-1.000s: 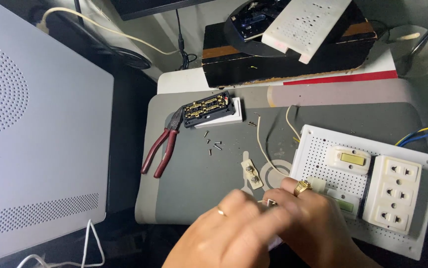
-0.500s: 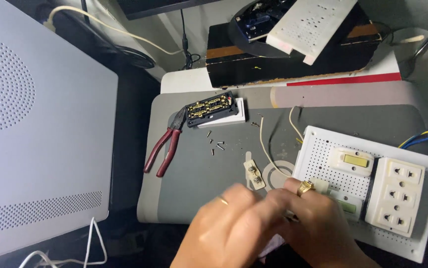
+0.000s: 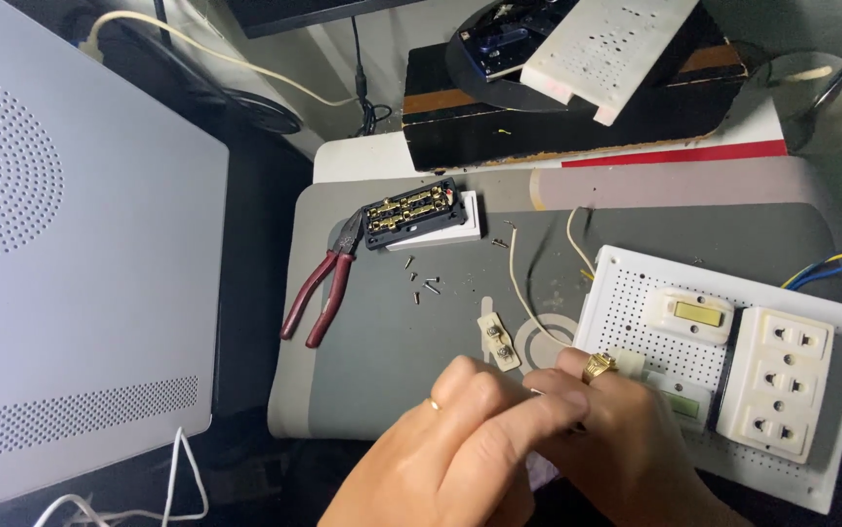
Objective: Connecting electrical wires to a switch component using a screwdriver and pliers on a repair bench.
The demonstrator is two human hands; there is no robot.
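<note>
My left hand (image 3: 465, 444) and right hand (image 3: 626, 439) are pressed together, fingers curled, at the near edge of the white perforated switch board (image 3: 636, 283) on the grey mat (image 3: 421, 332). Can't tell what they're pinching. Red-handled pliers (image 3: 319, 293) lie well apart.

Left of the clasped hands (image 3: 528, 444) the grey mat (image 3: 372, 371) lies bare; ahead, a small cream terminal block (image 3: 498, 341), loose screws (image 3: 424, 286) and red-handled pliers (image 3: 319, 293) intrude.
</note>
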